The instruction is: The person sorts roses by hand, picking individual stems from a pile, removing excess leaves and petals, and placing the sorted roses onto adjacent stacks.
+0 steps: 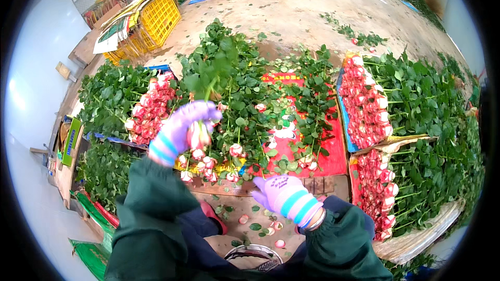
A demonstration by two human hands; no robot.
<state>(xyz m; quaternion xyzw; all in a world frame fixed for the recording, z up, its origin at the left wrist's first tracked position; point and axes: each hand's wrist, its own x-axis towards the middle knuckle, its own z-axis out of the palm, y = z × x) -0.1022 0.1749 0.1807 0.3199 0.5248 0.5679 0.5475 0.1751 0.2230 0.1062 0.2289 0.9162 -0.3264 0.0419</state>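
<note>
My left hand [187, 125], in a purple knit glove with blue cuff stripes, is closed on a cut rose [199, 136]. The bloom hangs below the fingers, and the blurred leafy stem points away from me. My right hand [273, 191], gloved alike, hovers by the near edge of the work surface, fingers slightly bent; whether it holds anything is unclear. Between and beyond the hands lies a heap of leafy rose stems [234, 62], with pink-and-white blooms [235, 150] toward me. Fewer stems [316, 105] lie on a red printed sheet [336, 156] at the right.
Stacked rose bundles [152, 105] lie at the left, and more bundles [363, 105] stand in rows at the right with cardboard between. A yellow plastic crate [160, 17] sits far left. Loose blooms [279, 244] and leaves dot the floor by my feet, near a round container [254, 248].
</note>
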